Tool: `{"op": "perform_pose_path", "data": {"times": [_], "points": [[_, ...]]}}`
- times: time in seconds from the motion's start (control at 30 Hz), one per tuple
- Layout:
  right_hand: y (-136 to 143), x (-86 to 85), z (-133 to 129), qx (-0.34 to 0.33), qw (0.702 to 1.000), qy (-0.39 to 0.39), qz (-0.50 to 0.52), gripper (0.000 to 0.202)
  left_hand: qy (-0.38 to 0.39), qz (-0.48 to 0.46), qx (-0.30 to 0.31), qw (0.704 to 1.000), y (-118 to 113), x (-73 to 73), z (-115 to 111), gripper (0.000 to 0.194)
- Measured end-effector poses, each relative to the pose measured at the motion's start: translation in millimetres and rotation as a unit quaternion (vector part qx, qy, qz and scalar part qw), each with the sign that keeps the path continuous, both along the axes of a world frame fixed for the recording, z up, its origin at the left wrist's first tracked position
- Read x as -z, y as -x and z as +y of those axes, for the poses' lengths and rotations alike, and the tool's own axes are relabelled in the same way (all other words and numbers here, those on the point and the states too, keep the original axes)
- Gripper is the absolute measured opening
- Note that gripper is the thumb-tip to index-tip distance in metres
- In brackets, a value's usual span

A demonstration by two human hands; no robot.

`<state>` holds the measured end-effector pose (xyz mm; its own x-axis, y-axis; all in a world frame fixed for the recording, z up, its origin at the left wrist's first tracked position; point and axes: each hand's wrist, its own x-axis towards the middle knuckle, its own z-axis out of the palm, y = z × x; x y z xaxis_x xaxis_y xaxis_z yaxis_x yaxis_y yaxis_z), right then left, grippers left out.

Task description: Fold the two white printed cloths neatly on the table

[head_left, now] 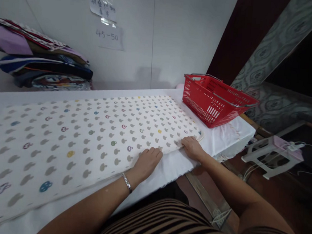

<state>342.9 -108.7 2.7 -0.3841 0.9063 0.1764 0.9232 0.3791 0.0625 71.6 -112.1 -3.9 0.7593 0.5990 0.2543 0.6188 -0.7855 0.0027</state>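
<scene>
A white blanket (111, 127) with grey and coloured mushroom prints lies flat across the table; its near edge shows layers. My left hand (146, 163), with a silver bracelet at the wrist, is on the near edge, fingers bent together over the fabric and the thumb hidden. Farther right, close to the blanket's rounded corner, my right hand (192, 148) grips the same edge with curled fingers. The two hands are apart, a short stretch of edge between them.
A red plastic basket (214, 104) with metal handles stands at the table's right end. Folded clothes (46, 62) are stacked at the back left. The white-covered table (225, 137) meets a wall with paper notes. A plastic stool (275, 153) with cables stands on the right.
</scene>
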Motion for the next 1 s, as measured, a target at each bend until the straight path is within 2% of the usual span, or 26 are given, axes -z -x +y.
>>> {"op": "perform_pose_path", "data": {"times": [0.13,0.27,0.5,0.67,0.83,1.0], "points": [[-5,3.0,-1,-0.008,1.0,-0.003,0.014,0.021,-0.002,0.029,0.016,0.999,-11,6.1,7,0.021],[-20,7.5,-2,-0.019,0.999,-0.022,0.031,0.026,0.004,0.02,0.007,1.0,-10,14.0,11,0.022],[-63,21.3,3,0.033,0.997,-0.061,0.041,0.027,0.044,0.013,0.003,0.999,-9,8.8,11,0.026],[-87,21.0,0,0.097,0.993,-0.07,0.021,0.03,0.053,0.002,0.008,0.999,-10,9.5,12,0.026],[-99,20.7,3,0.086,0.993,-0.074,0.039,0.036,0.065,-0.002,0.01,0.998,-14,9.9,12,0.024],[-125,38.6,7,0.074,0.992,-0.08,0.069,0.037,0.069,0.009,-0.003,0.998,-17,9.2,5,0.024]]}}
